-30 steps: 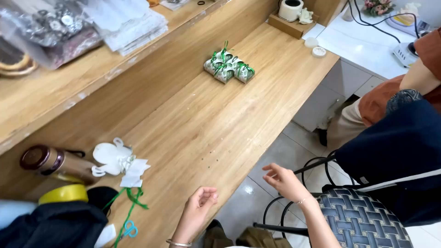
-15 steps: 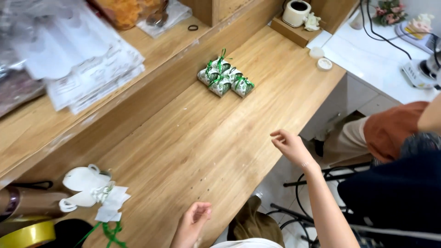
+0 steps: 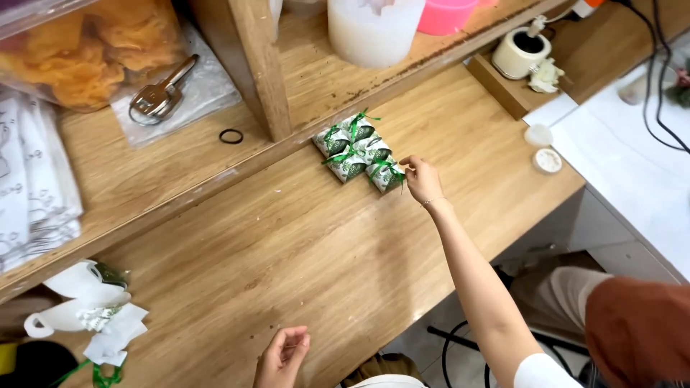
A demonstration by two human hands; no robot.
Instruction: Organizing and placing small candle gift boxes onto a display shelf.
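Head view: wooden worktable point(image 3: 302, 244), raised wooden shelf point(image 3: 144, 172) along far edge, white counter point(image 3: 632, 165) off right edge. On shelf: keys point(image 3: 159, 93) on plastic bag, black ring point(image 3: 231, 136), white tub point(image 3: 374, 29). Cluster of small green-ribboned packets point(image 3: 357, 151) sits at table's far edge against shelf, long axis running diagonally from far left to near right. Right hand point(image 3: 422, 179) stretched out, fingertips pinching packet at cluster's right end. Left hand point(image 3: 282, 357) at near edge, well apart, fingers loosely curled, holding nothing.

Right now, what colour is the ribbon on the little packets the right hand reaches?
Green, tied over white-and-green patterned packets; right hand touches the nearest one. Head view.
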